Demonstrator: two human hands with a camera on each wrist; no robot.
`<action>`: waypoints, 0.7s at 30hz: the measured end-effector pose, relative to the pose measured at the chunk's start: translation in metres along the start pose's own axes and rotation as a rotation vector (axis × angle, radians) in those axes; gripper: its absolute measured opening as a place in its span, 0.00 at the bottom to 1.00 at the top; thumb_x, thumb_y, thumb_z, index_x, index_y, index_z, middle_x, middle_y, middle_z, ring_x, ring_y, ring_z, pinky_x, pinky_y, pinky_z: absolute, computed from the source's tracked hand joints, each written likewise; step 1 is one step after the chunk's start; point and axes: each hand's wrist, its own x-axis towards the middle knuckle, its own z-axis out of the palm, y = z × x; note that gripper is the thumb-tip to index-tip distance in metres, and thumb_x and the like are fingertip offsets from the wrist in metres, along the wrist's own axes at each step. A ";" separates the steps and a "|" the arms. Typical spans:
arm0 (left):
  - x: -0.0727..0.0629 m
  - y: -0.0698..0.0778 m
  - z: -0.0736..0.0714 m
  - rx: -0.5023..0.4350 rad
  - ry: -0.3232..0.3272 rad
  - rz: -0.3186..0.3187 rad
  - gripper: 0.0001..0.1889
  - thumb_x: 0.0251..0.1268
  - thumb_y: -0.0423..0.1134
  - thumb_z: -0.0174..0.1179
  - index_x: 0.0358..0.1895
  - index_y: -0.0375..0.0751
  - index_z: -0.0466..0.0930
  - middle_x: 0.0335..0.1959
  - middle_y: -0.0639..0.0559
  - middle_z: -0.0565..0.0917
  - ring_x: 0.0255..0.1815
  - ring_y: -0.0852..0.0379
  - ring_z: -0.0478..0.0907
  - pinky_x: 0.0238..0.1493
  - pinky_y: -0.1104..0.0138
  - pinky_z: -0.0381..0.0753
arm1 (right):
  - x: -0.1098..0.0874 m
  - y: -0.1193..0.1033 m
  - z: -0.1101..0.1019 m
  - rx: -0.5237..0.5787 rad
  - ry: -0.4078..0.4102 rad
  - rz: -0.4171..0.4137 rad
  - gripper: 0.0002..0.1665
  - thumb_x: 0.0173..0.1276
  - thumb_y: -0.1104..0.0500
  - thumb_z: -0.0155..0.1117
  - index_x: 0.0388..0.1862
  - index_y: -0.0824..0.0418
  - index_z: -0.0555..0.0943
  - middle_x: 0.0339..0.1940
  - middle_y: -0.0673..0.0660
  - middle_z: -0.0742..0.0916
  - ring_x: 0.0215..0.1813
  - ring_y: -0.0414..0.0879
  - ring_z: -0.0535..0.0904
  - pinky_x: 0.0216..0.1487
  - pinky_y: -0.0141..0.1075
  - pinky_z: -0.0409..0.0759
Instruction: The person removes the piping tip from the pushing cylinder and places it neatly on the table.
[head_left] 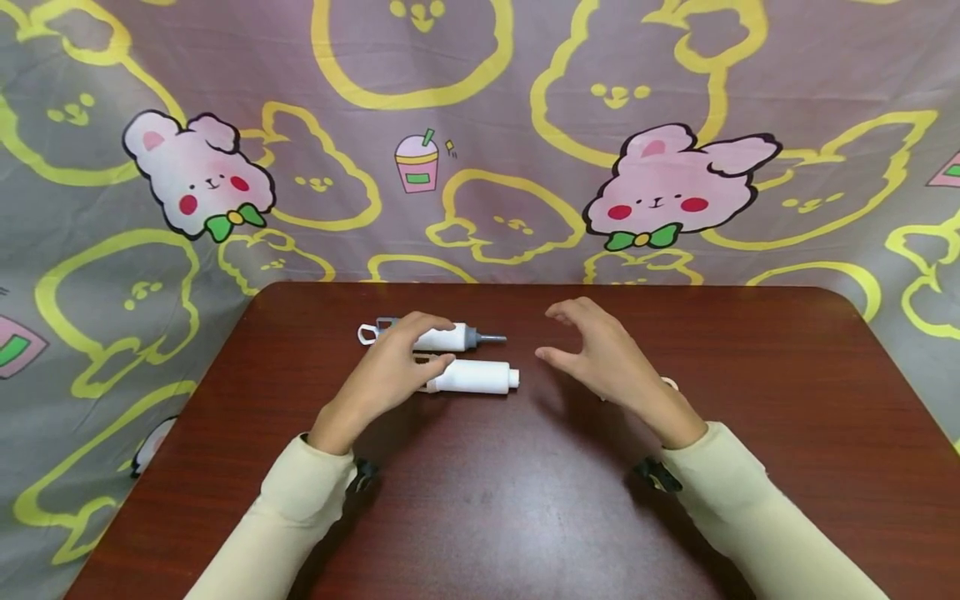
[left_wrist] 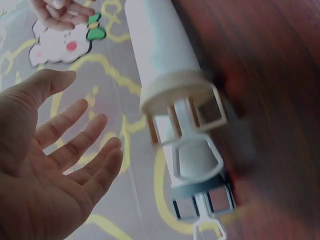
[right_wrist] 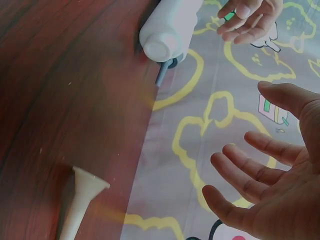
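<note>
Two white plunger tubes, like large syringes, lie side by side on the table. The farther tube has a grey collar and a thin grey nozzle pointing right. Nearer me is the tube with a beige collar and a short white tip. My left hand hovers over their handle ends, fingers spread and loosely bent, holding nothing. To the right of the tubes, my right hand is in the air with nothing in it. A beige flared nozzle lies below it, mostly hidden in the head view.
The dark red-brown wooden table has rounded far corners. A cloth backdrop with cartoon rabbits and yellow outlines hangs behind and beside it. Dark wrist bands show beneath both sleeves.
</note>
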 end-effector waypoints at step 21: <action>-0.014 -0.054 -0.034 0.057 0.077 -0.004 0.22 0.65 0.33 0.72 0.62 0.39 0.83 0.60 0.41 0.84 0.59 0.38 0.79 0.62 0.44 0.76 | 0.029 -0.022 0.031 0.069 -0.103 -0.028 0.26 0.67 0.60 0.75 0.63 0.63 0.80 0.58 0.60 0.85 0.62 0.59 0.81 0.63 0.53 0.79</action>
